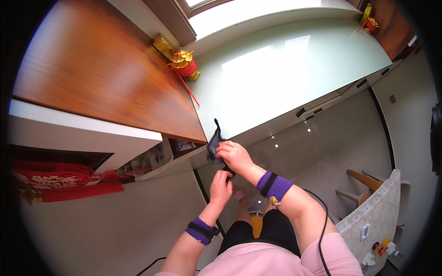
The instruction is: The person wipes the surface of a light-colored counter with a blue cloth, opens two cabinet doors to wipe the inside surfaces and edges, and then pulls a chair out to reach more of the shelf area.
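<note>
My right hand is closed around a dark, limp cloth, its fingers bent over the cloth's right side. One thin end of the cloth sticks up beside the corner of the pale glossy top; its lower part is blurred. Just below and a little to the left, my left hand is closed, with fingertips on a small dark piece below my right hand. Whether that piece belongs to the same cloth, I cannot tell. Both hands are in the air before the cabinet front.
At left is a brown wooden top. A red and gold ornament stands where it meets the pale top. Red hangings are at far left. A table with a patterned cloth and a wooden chair stand at lower right.
</note>
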Demonstrator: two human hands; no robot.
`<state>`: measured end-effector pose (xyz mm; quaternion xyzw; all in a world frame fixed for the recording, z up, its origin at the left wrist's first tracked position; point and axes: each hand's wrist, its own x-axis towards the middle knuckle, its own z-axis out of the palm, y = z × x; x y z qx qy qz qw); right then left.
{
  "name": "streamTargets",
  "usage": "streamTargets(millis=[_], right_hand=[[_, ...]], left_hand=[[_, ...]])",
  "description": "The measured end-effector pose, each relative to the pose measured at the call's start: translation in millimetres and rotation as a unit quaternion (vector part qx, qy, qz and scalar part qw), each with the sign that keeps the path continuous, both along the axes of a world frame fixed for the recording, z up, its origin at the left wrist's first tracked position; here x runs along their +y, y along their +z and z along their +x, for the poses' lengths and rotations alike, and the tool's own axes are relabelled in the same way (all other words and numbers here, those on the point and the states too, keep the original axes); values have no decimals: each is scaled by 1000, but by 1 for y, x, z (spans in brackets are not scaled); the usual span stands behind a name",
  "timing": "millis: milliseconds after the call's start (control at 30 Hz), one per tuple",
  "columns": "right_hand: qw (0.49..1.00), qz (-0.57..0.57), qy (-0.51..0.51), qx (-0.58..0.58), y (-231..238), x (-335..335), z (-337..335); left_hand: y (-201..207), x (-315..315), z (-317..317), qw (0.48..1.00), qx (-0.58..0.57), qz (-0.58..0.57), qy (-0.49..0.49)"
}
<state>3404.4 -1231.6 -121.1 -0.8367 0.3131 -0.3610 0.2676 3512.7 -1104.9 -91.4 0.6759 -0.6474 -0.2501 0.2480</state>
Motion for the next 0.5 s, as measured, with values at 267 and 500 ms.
streamTargets(millis=[267, 500], right_hand=[[972, 20, -174, -156, 56, -48, -83], [982, -78, -118, 127, 2, -79, -77]], left_hand=[[32, -69, -68, 987, -3, -162, 7], [-13, -125, -75, 983, -166, -70, 38]])
